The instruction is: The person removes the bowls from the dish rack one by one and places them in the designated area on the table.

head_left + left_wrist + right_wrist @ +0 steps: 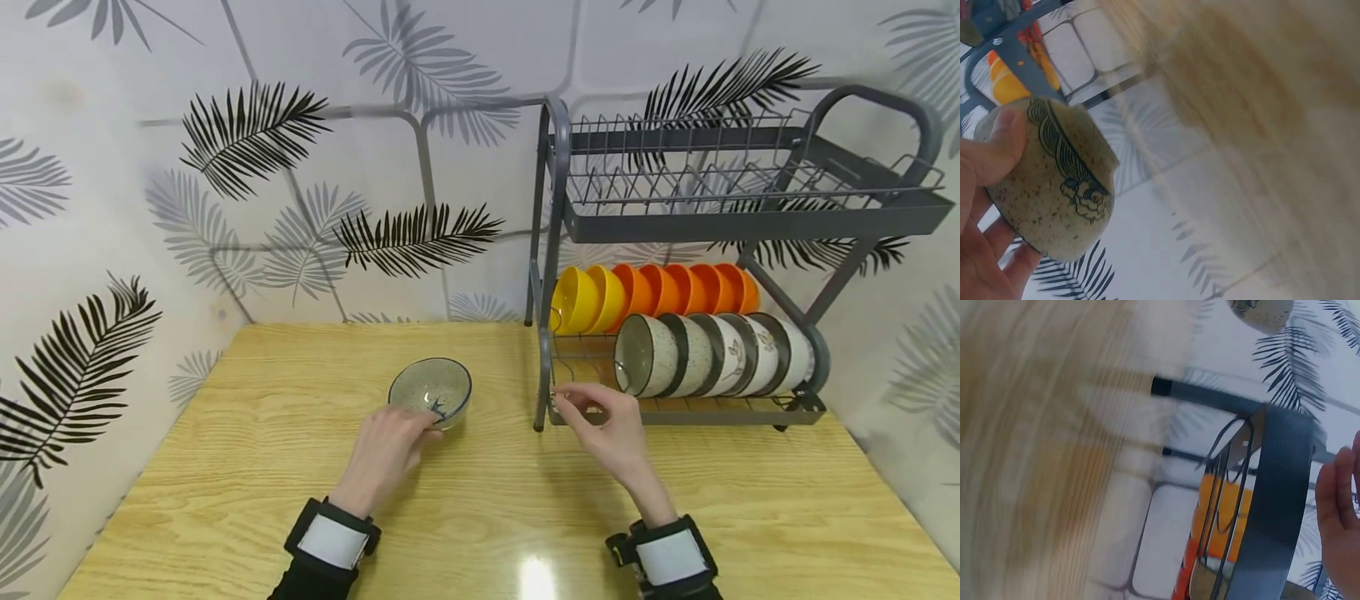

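Note:
My left hand (384, 447) grips the near rim of a speckled beige bowl (442, 385). In the left wrist view the thumb presses the outer wall of this bowl (1066, 181), which carries a dark blue wave pattern, and the fingers reach inside the rim. A blue motif marks its inner bottom. At the front left corner of a grey dish rack (667, 414), my right hand (609, 427) hovers with loosely bent fingers and nothing between them. The right wrist view has the fingers (1337, 487) beside the rack's front bar.
On the rack's lower tier stand yellow bowls (576, 300) and orange bowls (663, 288) in a back row. Several patterned bowls (651, 357) lean on edge in front. The upper wire tier (690, 187) overhangs them. A wooden table (480, 517) meets a leaf-printed wall covering.

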`<act>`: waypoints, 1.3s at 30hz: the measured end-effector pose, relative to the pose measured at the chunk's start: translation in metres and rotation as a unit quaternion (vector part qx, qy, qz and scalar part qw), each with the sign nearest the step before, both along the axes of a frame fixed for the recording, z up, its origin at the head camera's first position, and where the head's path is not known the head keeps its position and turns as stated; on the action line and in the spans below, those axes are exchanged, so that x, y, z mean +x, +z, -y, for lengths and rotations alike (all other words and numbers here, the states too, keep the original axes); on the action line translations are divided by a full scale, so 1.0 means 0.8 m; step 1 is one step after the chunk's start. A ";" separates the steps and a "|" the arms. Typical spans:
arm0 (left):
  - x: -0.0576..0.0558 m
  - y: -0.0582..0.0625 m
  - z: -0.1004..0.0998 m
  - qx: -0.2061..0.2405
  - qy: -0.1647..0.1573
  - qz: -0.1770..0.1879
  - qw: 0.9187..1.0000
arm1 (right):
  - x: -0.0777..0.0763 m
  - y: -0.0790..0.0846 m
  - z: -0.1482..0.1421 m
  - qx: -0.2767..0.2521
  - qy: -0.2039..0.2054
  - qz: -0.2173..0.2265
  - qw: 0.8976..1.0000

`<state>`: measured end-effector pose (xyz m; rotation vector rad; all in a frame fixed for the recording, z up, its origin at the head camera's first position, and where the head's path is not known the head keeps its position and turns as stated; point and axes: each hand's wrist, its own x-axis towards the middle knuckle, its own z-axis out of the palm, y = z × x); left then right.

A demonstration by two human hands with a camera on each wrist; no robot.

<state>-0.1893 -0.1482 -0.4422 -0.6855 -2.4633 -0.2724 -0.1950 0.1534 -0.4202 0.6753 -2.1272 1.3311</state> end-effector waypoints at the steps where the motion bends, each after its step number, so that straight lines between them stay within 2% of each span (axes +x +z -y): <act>1: -0.005 0.000 -0.002 0.001 0.005 0.006 1.000 | -0.002 0.000 -0.002 0.003 -0.017 -0.027 0.999; 5: -0.023 -0.001 -0.008 0.001 0.025 0.023 0.999 | -0.008 0.000 -0.010 0.015 -0.055 -0.094 0.994; 10: -0.039 -0.003 -0.014 -0.011 0.045 0.047 0.998 | -0.012 0.002 -0.024 -0.007 -0.078 -0.115 0.990; 16: -0.062 -0.006 -0.019 -0.023 0.047 0.053 0.997 | -0.012 0.005 -0.033 -0.058 -0.082 -0.103 0.990; 24: -0.091 -0.007 -0.026 -0.040 0.064 0.087 0.993 | -0.010 0.006 -0.033 -0.076 -0.078 -0.088 0.990; 32: -0.112 0.008 -0.037 -0.059 0.082 0.151 0.983 | -0.010 0.008 -0.035 -0.081 -0.075 -0.089 0.990; 39: -0.125 0.008 -0.037 -0.065 0.086 0.166 0.980 | -0.010 0.007 -0.037 -0.083 -0.068 -0.082 0.991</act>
